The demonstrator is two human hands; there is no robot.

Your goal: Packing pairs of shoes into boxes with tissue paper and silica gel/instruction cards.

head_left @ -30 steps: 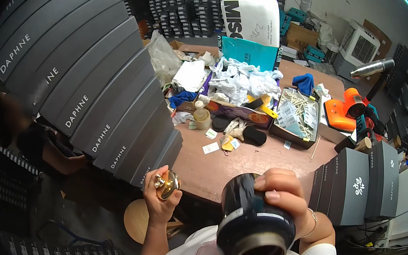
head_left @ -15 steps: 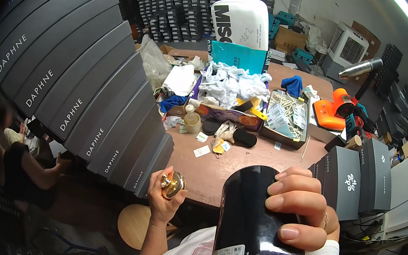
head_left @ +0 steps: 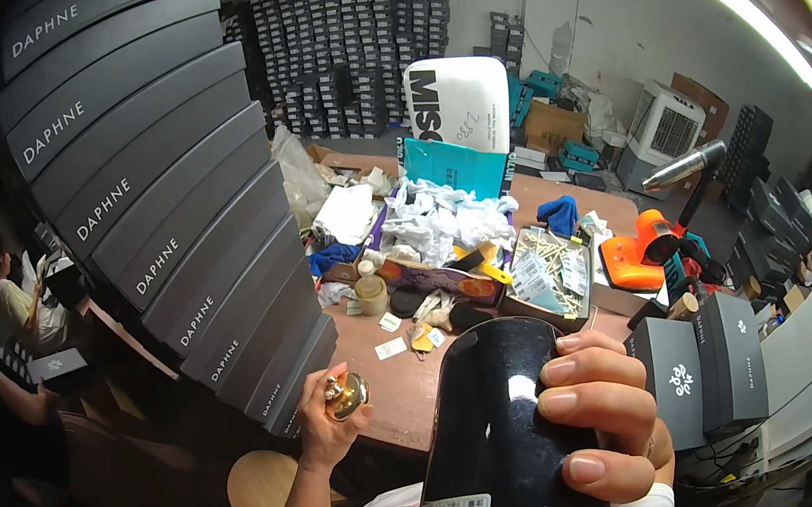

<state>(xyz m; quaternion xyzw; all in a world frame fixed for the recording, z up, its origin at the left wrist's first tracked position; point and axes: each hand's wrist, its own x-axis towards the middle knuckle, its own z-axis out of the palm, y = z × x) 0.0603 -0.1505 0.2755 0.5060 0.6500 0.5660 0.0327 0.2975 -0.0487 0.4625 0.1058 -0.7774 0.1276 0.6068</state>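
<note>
- at the person's left, a tall, leaning stack of dark grey shoeboxes point(head_left: 160, 216) rises, lettered sides facing inward, perhaps so the print can be read while piling saves room.
- beyond the hands, a reddish-brown worktable point(head_left: 398, 383) carries its supplies toward the far side, which seems to leave the near edge usable.
- to the right, more grey shoeboxes point(head_left: 671, 369) stand at the table's edge, probably within easy reach.
- mid-table, a purple-fronted carton point(head_left: 443, 281) keeps crumpled white tissue paper point(head_left: 455, 221) loosely together.
- over the near edge, a glossy black cylindrical container point(head_left: 505, 435) is held up close; the right hand point(head_left: 614, 407) is clamped on its side, fingers spread, likely because the body is broad. its mouth is out of sight.
- left of it and well apart, a gold-coloured round cap point(head_left: 351, 400) is pinched in the left hand point(head_left: 328, 430), knob exposed, a grip that suits something small.
</note>
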